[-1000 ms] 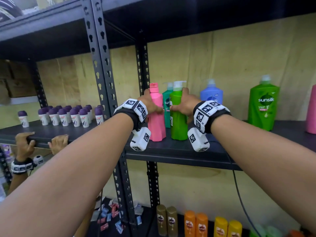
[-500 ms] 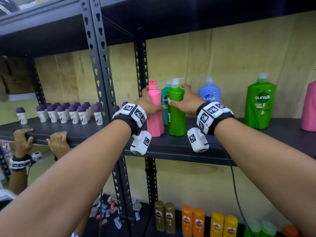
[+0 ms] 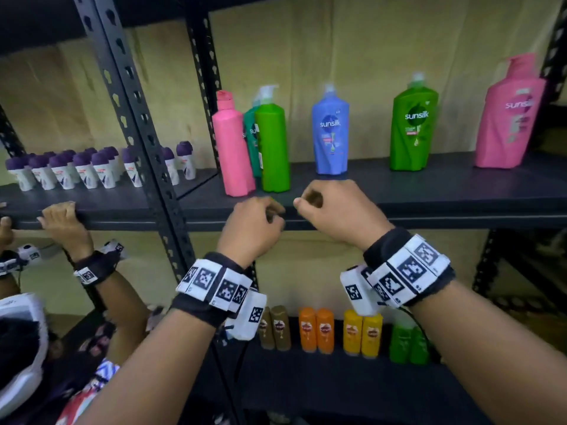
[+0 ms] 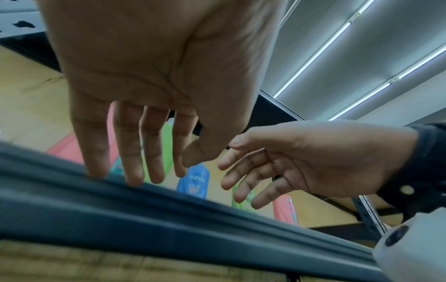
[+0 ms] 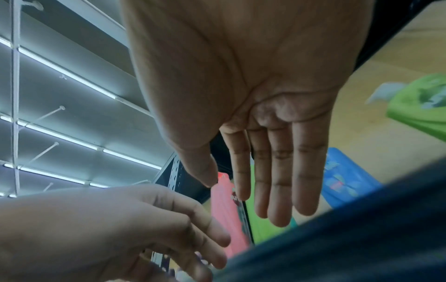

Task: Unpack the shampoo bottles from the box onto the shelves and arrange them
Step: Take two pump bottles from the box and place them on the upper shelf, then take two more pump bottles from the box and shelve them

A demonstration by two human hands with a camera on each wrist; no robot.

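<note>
A slim pink bottle (image 3: 232, 142), a teal bottle (image 3: 252, 139) behind it and a light green bottle (image 3: 272, 145) stand close together on the dark shelf (image 3: 399, 191). Further right stand a blue bottle (image 3: 330, 130), a green bottle (image 3: 412, 127) and a large pink bottle (image 3: 511, 118). My left hand (image 3: 254, 225) and right hand (image 3: 331, 210) hover at the shelf's front edge, below the bottles, touching none. The wrist views show the left hand (image 4: 144, 133) and the right hand (image 5: 265, 152) with relaxed, nearly straight fingers and nothing in them.
Several small purple-capped bottles (image 3: 86, 170) fill the shelf to the left, past a black upright post (image 3: 144, 142). Another person's hands (image 3: 61, 219) grip that shelf's front edge. Small brown, orange, yellow and green bottles (image 3: 319, 329) line the lower shelf.
Both hands let go of the pink and light green bottles and drew back and down to the shelf's front edge. The bottles stay standing.
</note>
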